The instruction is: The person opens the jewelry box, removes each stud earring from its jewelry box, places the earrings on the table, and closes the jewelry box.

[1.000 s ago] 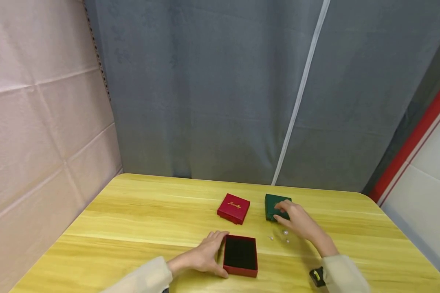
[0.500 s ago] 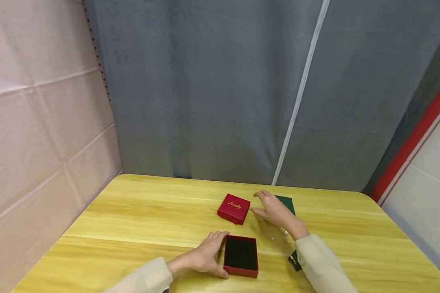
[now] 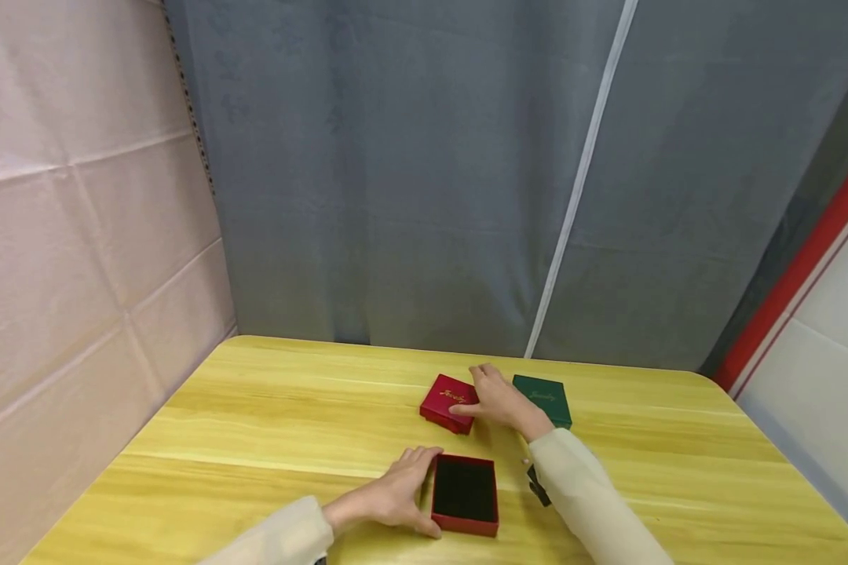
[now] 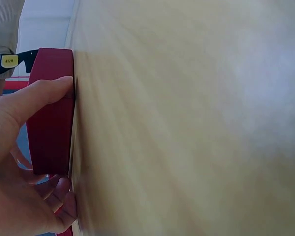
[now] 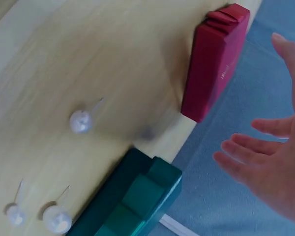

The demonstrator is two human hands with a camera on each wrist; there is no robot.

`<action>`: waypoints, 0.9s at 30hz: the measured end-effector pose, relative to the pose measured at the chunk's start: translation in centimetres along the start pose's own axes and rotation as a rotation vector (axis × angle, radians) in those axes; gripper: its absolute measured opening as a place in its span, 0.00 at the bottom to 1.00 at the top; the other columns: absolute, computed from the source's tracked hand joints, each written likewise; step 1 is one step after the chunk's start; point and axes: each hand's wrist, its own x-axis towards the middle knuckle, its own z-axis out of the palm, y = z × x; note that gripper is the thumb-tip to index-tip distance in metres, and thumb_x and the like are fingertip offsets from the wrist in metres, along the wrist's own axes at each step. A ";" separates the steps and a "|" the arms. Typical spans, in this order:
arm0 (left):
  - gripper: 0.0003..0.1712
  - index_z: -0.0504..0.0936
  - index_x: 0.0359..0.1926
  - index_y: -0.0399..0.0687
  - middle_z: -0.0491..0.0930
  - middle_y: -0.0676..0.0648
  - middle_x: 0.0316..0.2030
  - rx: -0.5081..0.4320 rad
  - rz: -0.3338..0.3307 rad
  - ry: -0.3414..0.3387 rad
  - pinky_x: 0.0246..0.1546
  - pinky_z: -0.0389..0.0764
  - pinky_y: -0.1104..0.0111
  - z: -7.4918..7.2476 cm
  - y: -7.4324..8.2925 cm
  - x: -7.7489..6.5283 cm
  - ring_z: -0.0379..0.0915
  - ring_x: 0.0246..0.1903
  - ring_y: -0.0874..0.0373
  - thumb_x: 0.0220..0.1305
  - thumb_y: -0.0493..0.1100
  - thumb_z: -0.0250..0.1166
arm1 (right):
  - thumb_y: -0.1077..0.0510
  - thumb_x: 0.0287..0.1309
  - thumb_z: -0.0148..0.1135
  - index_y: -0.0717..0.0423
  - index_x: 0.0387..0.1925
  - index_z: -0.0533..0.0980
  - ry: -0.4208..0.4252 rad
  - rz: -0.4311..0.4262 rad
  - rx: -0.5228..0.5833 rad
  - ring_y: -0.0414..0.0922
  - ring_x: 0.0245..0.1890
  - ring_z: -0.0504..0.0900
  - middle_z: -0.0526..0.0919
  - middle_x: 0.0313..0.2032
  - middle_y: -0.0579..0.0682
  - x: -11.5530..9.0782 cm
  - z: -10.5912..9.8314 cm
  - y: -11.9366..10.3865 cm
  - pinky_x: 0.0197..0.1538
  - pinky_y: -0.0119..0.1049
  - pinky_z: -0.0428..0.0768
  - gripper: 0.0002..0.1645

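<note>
On the table lies a red jewelry box base (image 3: 465,526) with a black pad inside. My left hand (image 3: 394,493) grips its left side, the thumb (image 4: 49,96) on the front wall and the other fingers beyond a corner. A red bow-trimmed lid (image 3: 443,399) with gold lettering lies behind the base. My right hand (image 3: 500,399) hovers at that lid's right edge with fingers spread; in the right wrist view it is apart from the lid. To its right is a green box (image 3: 544,398) with a bow. Pearl earrings (image 5: 81,121) lie before the green box, mostly hidden by the right arm in the head view.
The wooden table (image 3: 268,408) runs back to a grey curtain (image 3: 396,196). A pale cloth wall (image 3: 99,235) stands at the left, a white panel with a red edge (image 3: 784,314) at the right. Small dark devices sit at both wrists.
My right hand has moved left from over the green box to the red lid, uncovering the green box. The left hand and the red base have stayed put.
</note>
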 end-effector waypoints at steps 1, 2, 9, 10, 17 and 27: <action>0.56 0.53 0.63 0.36 0.62 0.45 0.55 0.005 0.002 0.003 0.56 0.61 0.57 0.0 0.0 0.0 0.55 0.54 0.53 0.38 0.55 0.73 | 0.38 0.43 0.63 0.66 0.60 0.59 -0.013 0.005 -0.008 0.58 0.58 0.62 0.63 0.58 0.64 0.2 0.2 -0.1 0.54 0.51 0.67 0.51; 0.56 0.53 0.63 0.36 0.62 0.45 0.54 0.010 0.004 0.005 0.56 0.61 0.57 0.0 0.0 0.0 0.56 0.54 0.53 0.38 0.55 0.73 | 0.38 0.42 0.64 0.66 0.61 0.59 -0.022 0.003 -0.017 0.58 0.58 0.62 0.63 0.58 0.64 0.3 0.3 -0.3 0.54 0.52 0.67 0.52; 0.56 0.53 0.62 0.35 0.63 0.45 0.54 0.019 0.018 0.013 0.55 0.62 0.58 0.0 0.0 -0.1 0.56 0.53 0.54 0.38 0.54 0.73 | 0.37 0.37 0.67 0.66 0.62 0.56 -0.092 -0.003 -0.047 0.59 0.59 0.59 0.61 0.59 0.64 1.1 0.8 -1.0 0.54 0.53 0.66 0.57; 0.56 0.53 0.62 0.35 0.63 0.45 0.54 0.019 0.020 0.012 0.55 0.62 0.59 0.0 0.0 -0.1 0.56 0.53 0.54 0.38 0.54 0.73 | 0.37 0.37 0.67 0.66 0.62 0.55 -0.106 -0.001 -0.051 0.59 0.59 0.60 0.61 0.59 0.64 1.2 0.9 -1.1 0.54 0.52 0.67 0.58; 0.57 0.53 0.63 0.35 0.63 0.45 0.54 0.026 0.017 0.012 0.54 0.62 0.59 0.0 0.1 -0.1 0.55 0.53 0.55 0.37 0.54 0.73 | 0.39 0.37 0.68 0.68 0.62 0.55 -0.195 0.011 -0.079 0.56 0.54 0.65 0.63 0.56 0.64 1.7 1.4 -1.4 0.54 0.48 0.69 0.58; 0.56 0.53 0.62 0.36 0.63 0.46 0.54 0.025 0.016 0.010 0.55 0.62 0.60 0.1 0.2 -0.1 0.55 0.53 0.56 0.38 0.55 0.73 | 0.45 0.36 0.71 0.66 0.58 0.61 -0.236 0.040 -0.100 0.51 0.46 0.67 0.68 0.49 0.58 1.9 1.8 -1.1 0.51 0.45 0.72 0.50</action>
